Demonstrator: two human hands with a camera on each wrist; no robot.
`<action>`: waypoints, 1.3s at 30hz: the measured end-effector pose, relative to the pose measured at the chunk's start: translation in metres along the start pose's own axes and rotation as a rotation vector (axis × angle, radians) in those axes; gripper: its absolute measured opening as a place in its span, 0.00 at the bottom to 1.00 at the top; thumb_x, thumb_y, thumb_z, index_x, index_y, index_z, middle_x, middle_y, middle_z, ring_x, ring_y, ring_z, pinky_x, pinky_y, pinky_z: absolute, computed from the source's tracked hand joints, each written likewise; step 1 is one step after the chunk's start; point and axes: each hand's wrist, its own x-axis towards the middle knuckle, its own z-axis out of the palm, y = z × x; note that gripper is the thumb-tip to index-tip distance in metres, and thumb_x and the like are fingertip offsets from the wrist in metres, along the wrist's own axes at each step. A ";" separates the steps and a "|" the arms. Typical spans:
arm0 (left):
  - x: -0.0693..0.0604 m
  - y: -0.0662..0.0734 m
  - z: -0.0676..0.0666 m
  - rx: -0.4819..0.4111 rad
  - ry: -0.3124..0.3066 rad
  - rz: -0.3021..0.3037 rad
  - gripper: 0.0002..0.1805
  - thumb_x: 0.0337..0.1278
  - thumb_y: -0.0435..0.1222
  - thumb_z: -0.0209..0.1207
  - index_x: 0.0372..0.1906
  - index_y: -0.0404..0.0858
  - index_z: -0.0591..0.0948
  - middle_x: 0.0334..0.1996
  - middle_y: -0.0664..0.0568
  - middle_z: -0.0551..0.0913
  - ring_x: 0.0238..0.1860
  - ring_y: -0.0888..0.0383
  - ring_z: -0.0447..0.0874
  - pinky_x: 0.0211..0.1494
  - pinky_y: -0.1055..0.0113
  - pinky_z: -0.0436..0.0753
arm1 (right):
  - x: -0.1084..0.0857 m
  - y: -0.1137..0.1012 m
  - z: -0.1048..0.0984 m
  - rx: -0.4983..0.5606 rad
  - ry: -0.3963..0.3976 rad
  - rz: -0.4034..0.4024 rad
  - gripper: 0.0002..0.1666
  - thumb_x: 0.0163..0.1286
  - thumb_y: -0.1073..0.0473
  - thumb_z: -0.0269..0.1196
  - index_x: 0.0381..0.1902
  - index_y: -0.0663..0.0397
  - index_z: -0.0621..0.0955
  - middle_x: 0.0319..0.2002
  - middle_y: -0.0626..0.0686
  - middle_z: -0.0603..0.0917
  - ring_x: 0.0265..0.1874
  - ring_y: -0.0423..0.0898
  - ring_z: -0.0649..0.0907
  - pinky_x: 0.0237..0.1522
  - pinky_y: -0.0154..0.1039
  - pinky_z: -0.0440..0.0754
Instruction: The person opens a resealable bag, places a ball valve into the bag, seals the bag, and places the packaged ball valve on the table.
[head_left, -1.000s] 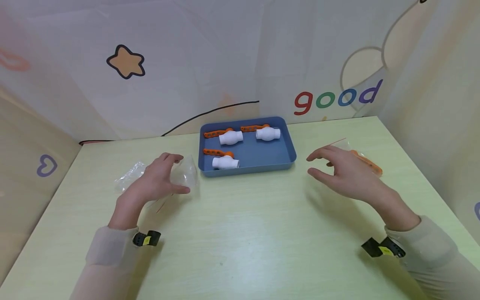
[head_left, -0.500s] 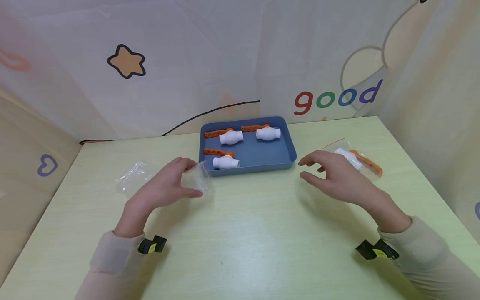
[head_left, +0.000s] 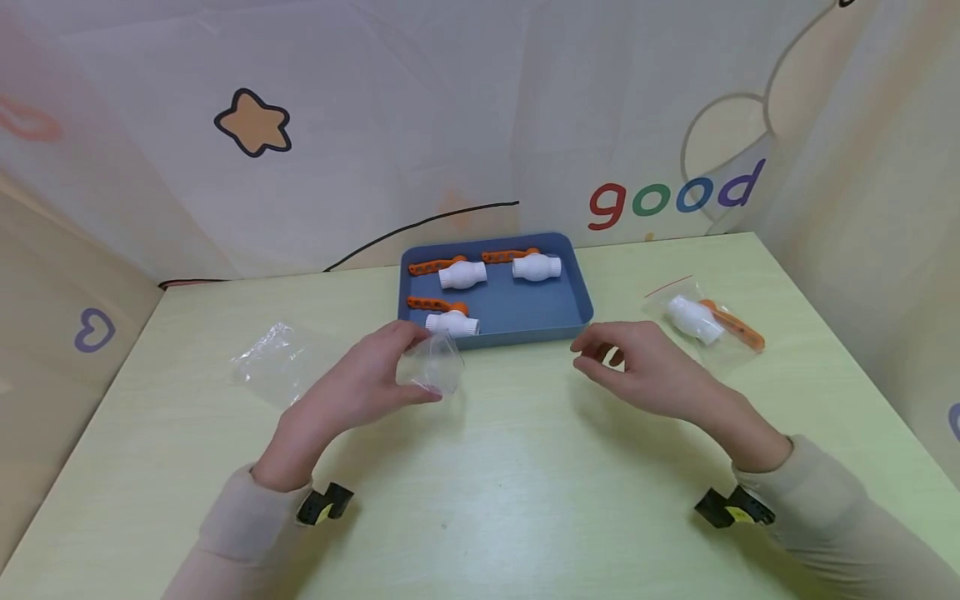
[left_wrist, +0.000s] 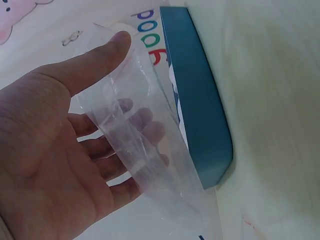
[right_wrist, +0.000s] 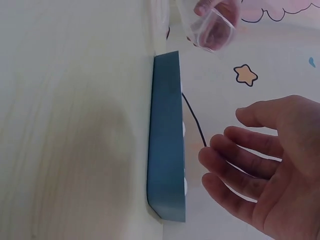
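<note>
My left hand [head_left: 360,383] holds a clear plastic bag [head_left: 440,367] in front of the tray's left corner. In the left wrist view the thumb lies on the near side of the bag [left_wrist: 145,125], and the fingers show through the film. My right hand [head_left: 645,367] hovers at the tray's right front corner with relaxed, slightly bent fingers and nothing in them. Right of it lies a zip bag [head_left: 731,360] with a white valve body [head_left: 695,319] and an orange handle [head_left: 735,326] inside.
A blue tray [head_left: 525,312] at the back holds white valves [head_left: 462,275] with orange handles [head_left: 438,305] beside them. Another clear bag [head_left: 273,358] lies flat on the table [head_left: 480,500] at the left. A printed curtain [head_left: 412,117] hangs behind.
My left hand has moved right with the clear bag, towards the tray's front. My right hand has drifted left and slightly nearer, uncovering the bagged valve.
</note>
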 end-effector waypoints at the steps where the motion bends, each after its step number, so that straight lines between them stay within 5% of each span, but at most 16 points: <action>1: 0.000 0.003 0.002 0.002 0.000 0.007 0.37 0.53 0.42 0.77 0.64 0.33 0.75 0.57 0.46 0.79 0.59 0.48 0.78 0.62 0.51 0.78 | 0.001 0.000 0.002 0.007 -0.007 0.001 0.05 0.72 0.63 0.67 0.44 0.55 0.86 0.35 0.43 0.85 0.36 0.41 0.82 0.38 0.42 0.84; 16: 0.004 0.036 0.028 0.123 -0.039 0.089 0.38 0.54 0.45 0.77 0.66 0.35 0.75 0.60 0.48 0.78 0.57 0.52 0.78 0.62 0.57 0.79 | 0.011 -0.014 0.032 0.119 -0.129 0.015 0.07 0.75 0.58 0.65 0.40 0.53 0.88 0.30 0.46 0.85 0.28 0.40 0.80 0.30 0.37 0.80; 26: 0.008 0.045 0.038 0.160 -0.016 0.221 0.38 0.54 0.45 0.77 0.65 0.34 0.75 0.58 0.46 0.78 0.55 0.51 0.79 0.59 0.58 0.80 | 0.016 -0.021 0.045 0.172 -0.134 -0.047 0.09 0.76 0.56 0.64 0.39 0.52 0.89 0.29 0.45 0.86 0.25 0.39 0.78 0.29 0.36 0.79; 39: 0.008 0.046 0.042 0.171 -0.007 0.234 0.43 0.52 0.45 0.78 0.70 0.36 0.71 0.60 0.47 0.77 0.59 0.51 0.77 0.63 0.55 0.77 | 0.014 -0.023 0.044 0.272 -0.138 0.033 0.07 0.76 0.61 0.63 0.40 0.56 0.88 0.31 0.48 0.87 0.29 0.43 0.83 0.30 0.37 0.81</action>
